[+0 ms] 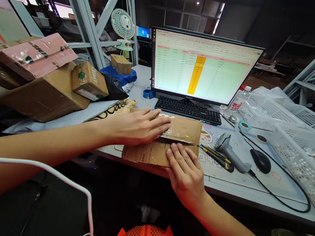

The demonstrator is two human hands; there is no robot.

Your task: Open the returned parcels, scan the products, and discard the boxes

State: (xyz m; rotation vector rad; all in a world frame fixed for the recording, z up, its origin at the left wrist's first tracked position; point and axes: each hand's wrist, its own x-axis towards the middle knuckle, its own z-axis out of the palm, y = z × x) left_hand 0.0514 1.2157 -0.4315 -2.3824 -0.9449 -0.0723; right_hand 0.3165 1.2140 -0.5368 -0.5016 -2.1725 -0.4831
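Observation:
A brown cardboard box [185,128] lies at the front edge of the desk, with a dark gap between its two top flaps. Across the left part of the far flap rests my left hand [147,126], its fingers stretched toward the right. My right hand [183,169] presses on the near flap from the front, fingers extended flat and thumb over the front side. Neither hand holds anything. Just right of the box are a yellow-and-black utility knife [218,158] and a grey barcode scanner [232,153].
Behind the box stand a keyboard [188,110] and a lit monitor [203,69]. Parcels [46,85] pile up at the left. On the right are a mouse [260,161], a looping cable, tape rolls [244,126] and white plastic baskets [301,167]. A white cable [49,171] crosses the lower left.

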